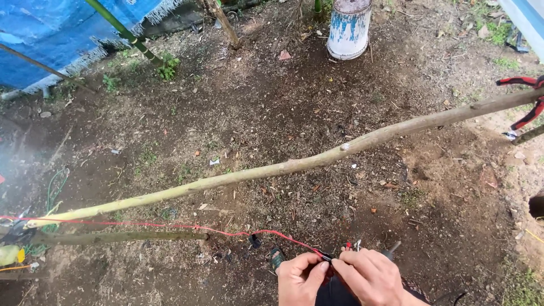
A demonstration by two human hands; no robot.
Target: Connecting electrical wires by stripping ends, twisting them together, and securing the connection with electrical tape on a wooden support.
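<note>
The left hand [298, 279] and right hand [368, 276], partly cut off at the frame's bottom edge, are pinching the red string [170, 226] running below the long pole [283, 167], obscuring a small dark object between the fingers.

My wrists drop out at the bottom edge, so I see only part of my left hand [299, 279] and right hand [368, 276]. Where their fingertips meet on the red cord [170, 225], whatever small dark piece they pinch is too tiny for me to make out. A tool [276, 258] below the hands is mostly covered by them. The cord's far end runs off the left edge, lost in blur there. The long pole [294, 165] is cut by the right edge. The drum [349, 27] loses its top at the upper edge. The blue tarp [62, 31] continues out of the corner.
</note>
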